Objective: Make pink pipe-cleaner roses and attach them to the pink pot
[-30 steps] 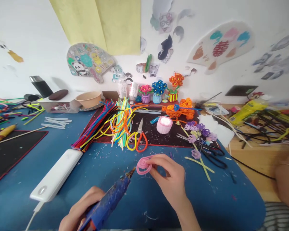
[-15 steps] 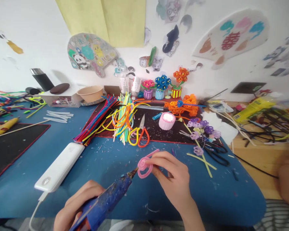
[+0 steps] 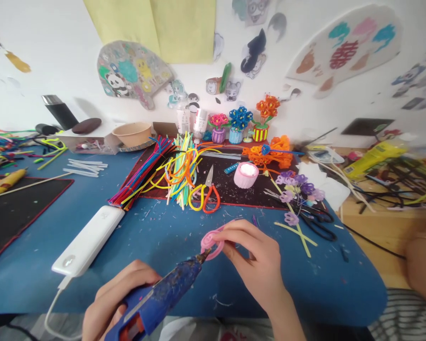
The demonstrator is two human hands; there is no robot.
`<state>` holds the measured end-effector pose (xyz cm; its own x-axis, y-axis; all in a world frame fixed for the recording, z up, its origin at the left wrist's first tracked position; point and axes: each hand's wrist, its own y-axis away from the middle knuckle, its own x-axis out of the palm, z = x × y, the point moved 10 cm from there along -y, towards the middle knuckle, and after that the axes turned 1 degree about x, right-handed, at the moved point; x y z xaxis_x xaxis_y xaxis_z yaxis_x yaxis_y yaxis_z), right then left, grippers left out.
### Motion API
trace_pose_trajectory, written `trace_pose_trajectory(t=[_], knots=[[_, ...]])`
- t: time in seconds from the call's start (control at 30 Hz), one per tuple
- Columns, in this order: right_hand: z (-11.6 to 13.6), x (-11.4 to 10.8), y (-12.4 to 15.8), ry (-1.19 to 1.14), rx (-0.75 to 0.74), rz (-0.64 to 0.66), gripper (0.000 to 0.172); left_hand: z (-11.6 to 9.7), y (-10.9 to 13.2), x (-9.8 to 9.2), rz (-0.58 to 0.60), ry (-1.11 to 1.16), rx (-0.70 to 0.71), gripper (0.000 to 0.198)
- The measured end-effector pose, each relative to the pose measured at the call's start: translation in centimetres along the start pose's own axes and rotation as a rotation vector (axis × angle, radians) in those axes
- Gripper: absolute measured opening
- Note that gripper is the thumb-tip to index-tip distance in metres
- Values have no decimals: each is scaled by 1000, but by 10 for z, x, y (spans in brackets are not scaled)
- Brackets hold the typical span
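Observation:
My left hand point(image 3: 122, 296) is wrapped round a blue hot glue gun point(image 3: 166, 290), which points up and to the right. Between the thumb and fingers of my right hand point(image 3: 253, 255) is a pink pipe cleaner point(image 3: 209, 240) coiled into a spiral. The gun's nozzle overlaps the lower edge of the coil; whether it touches cannot be told. Beyond my hands lie scissors point(image 3: 208, 189) with one yellow and one red handle. A small pink pot point(image 3: 246, 176) with a white filling stands behind my right hand.
Bundled coloured pipe cleaners point(image 3: 182, 173) lie mid-table beside a white power bank point(image 3: 88, 240) with a cable. Purple flowers point(image 3: 300, 187) and black-handled scissors point(image 3: 319, 222) lie at the right. Potted pipe-cleaner flowers point(image 3: 240, 121) line the wall. Another person's arm point(image 3: 424, 265) is at the right edge.
The glue gun has moved slightly up and right, its nozzle now overlapping the coil's lower edge instead of its left side. My right hand keeps its hold on the pink coil.

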<state>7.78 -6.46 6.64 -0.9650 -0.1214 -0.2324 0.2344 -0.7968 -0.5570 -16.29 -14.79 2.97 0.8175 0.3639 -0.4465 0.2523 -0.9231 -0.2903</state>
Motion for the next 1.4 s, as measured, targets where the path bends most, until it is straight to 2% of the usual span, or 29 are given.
trace_pose_trajectory(t=[0.1,0.6,0.77,1.0,1.4], knots=[[4,0,0,35,-8,-2,21,-2,1,7,96,72,50,44],[10,-3,3,84,-39,-9,26,-18,-4,8,62,78,80,40],[10,-4,3,62,-40,-20,27,-21,-2,13,128,97,134,30],[10,-7,3,46,-47,-34,26,-30,-4,14,139,82,185,34],[6,-13,2,43,-51,-71,27,-22,-5,15,159,11,254,27]])
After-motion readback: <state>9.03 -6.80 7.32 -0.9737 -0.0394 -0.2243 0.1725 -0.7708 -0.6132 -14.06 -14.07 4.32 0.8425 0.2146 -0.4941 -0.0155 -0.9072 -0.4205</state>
